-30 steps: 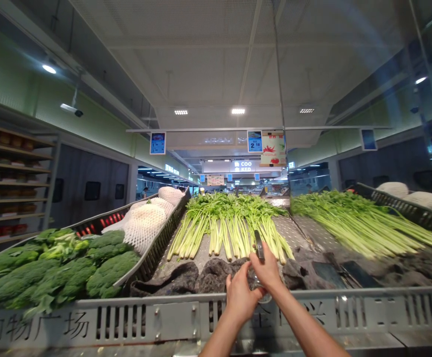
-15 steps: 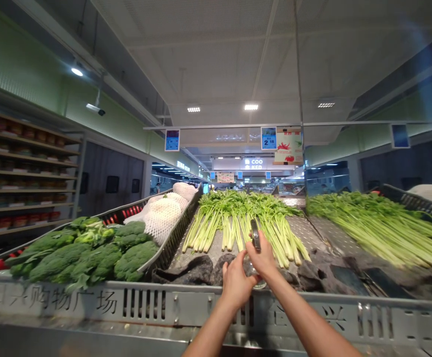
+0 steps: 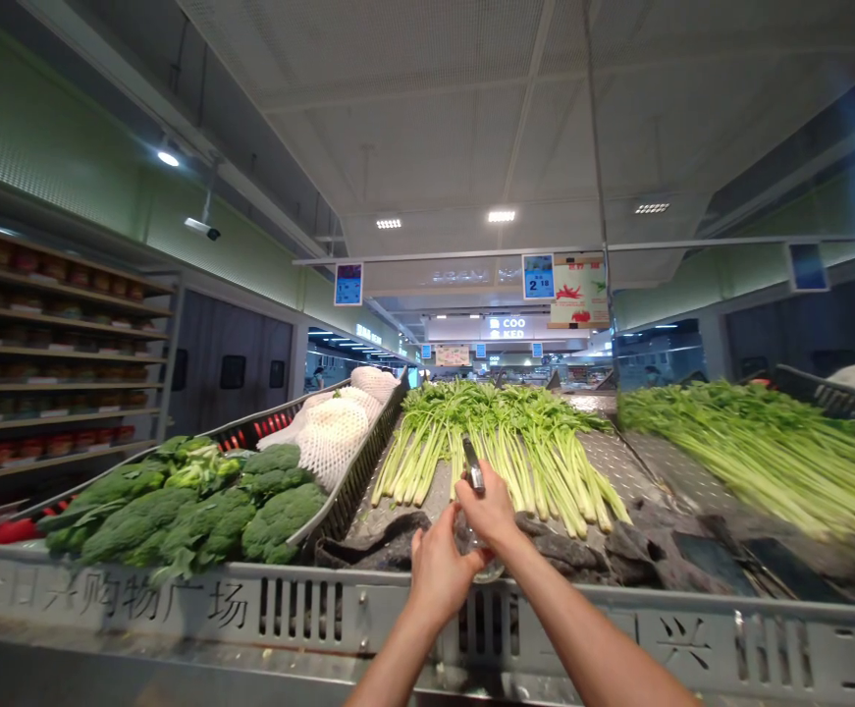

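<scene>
My right hand (image 3: 491, 503) is closed around the neck of a clear spray bottle with a dark head (image 3: 474, 473). The head points up and away from me. Lower down, my left hand (image 3: 439, 564) grips the bottle's clear body, which is mostly hidden by my fingers. Beyond both hands lie bunches of celery (image 3: 442, 452), leaves toward the back and pale stalk ends toward me. A crumpled dark grey cloth (image 3: 379, 542) stretches along the front of the celery display, just behind the hands.
Broccoli (image 3: 210, 520) and white foam-netted produce (image 3: 335, 432) fill a dark crate at left. A grey slotted rail (image 3: 368, 614) runs along the front. A mirror (image 3: 728, 363) on the right reflects the celery. Price signs (image 3: 538, 277) hang above; jar shelves (image 3: 51, 353) stand far left.
The view has turned slightly left. Both hands and the spray bottle have shifted left across the front of the celery. The grip of both hands stays the same.
</scene>
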Motion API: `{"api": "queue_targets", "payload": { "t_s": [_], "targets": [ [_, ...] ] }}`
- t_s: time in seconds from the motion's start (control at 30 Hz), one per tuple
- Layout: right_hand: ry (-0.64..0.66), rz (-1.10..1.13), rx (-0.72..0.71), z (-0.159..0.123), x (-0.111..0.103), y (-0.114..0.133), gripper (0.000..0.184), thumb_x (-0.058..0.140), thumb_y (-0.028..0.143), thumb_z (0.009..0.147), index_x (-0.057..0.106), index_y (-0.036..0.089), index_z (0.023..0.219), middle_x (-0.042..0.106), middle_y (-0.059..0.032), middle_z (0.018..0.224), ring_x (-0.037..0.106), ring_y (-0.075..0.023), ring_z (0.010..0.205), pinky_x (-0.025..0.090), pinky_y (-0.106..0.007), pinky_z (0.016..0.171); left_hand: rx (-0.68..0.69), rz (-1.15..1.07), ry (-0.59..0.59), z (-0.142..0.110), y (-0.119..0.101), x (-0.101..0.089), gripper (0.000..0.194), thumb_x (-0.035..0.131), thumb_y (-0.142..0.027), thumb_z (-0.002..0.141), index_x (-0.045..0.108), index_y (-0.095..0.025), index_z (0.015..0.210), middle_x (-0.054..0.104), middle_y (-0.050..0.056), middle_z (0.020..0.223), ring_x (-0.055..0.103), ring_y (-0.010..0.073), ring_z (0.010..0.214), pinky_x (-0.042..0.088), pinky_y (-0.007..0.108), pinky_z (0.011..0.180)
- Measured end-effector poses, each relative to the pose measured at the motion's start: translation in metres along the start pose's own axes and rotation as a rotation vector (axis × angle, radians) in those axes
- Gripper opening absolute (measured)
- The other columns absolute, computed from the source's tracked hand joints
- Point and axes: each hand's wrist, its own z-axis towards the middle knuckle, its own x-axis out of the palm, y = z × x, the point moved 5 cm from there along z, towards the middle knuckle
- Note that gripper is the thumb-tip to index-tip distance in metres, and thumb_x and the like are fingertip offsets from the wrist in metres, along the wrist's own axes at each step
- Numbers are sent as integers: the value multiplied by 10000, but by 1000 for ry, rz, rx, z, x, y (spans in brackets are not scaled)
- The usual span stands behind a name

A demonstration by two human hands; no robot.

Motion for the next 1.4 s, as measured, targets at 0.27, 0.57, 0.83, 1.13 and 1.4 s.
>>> {"api": "queue_targets", "payload": {
  "t_s": [0.27, 0.57, 0.83, 1.13, 1.4],
  "targets": [
    [-27, 63, -44, 4, -1, 15, 207, 402, 258, 649, 484, 170, 818, 510, 5, 644, 452, -113, 557, 331, -217, 520, -4, 13, -41, 5, 0, -13, 576, 535, -328, 594, 412, -194, 1140, 563, 40, 1073, 495, 196, 996, 284, 317, 892],
    [-129, 153, -67, 18, -13, 33, 232, 414, 290, 650, 488, 180, 841, 502, 19, 617, 445, -122, 552, 329, -224, 512, 65, 27, -129, 15, -17, -35, 581, 549, -318, 601, 404, -214, 1154, 535, 30, 1112, 465, 194, 1031, 269, 320, 909],
    [-41, 150, 26, 21, -4, 28, 135, 416, 284, 635, 489, 179, 681, 521, 9, 588, 451, -115, 526, 314, -218, 490, 5, 89, -46, 12, -15, -33, 604, 527, -392, 609, 390, -194, 1164, 546, 55, 1094, 470, 200, 1032, 318, 297, 866],
    [9, 211, -14, 10, 1, 27, 168, 415, 256, 640, 493, 176, 765, 505, 23, 599, 441, -102, 511, 324, -208, 479, -8, 112, -55, 3, -10, -32, 584, 506, -354, 618, 383, -196, 1166, 523, 38, 1130, 462, 194, 1041, 285, 313, 894],
    [-55, 137, -70, -1, -9, 11, 251, 412, 228, 647, 498, 162, 874, 527, 2, 672, 474, -114, 590, 371, -220, 564, 20, 130, -13, 4, -9, -4, 578, 461, -250, 641, 339, -173, 1201, 472, 52, 1192, 424, 182, 1089, 261, 317, 921]
  ]
}}
